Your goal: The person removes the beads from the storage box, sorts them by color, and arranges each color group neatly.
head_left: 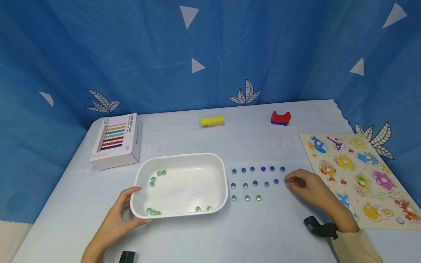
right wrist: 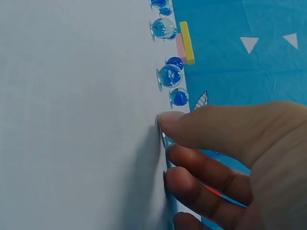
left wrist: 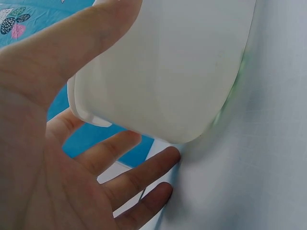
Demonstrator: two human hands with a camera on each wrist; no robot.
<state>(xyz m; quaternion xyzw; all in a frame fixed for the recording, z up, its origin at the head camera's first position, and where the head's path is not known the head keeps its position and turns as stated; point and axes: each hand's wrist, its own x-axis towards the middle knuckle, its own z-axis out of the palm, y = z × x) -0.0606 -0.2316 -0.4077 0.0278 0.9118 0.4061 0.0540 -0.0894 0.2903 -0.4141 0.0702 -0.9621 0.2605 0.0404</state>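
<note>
A white plastic tray stands left of the middle of the table, with several green marbles along its edges. My left hand holds the tray's left end, thumb by the near corner and index finger at the left rim. In the left wrist view the other fingers spread beside the tray's wall. My right hand pinches a blue marble at the table, at the right end of the middle row. Two rows of blue marbles and a row of three green marbles lie between tray and hand.
At the back left stands an abacus box. Yellow and pink blocks lie at the back, with red and blue blocks further right. A wooden sea-animal puzzle board lies right of my right hand. Blue cloth hangs behind the table.
</note>
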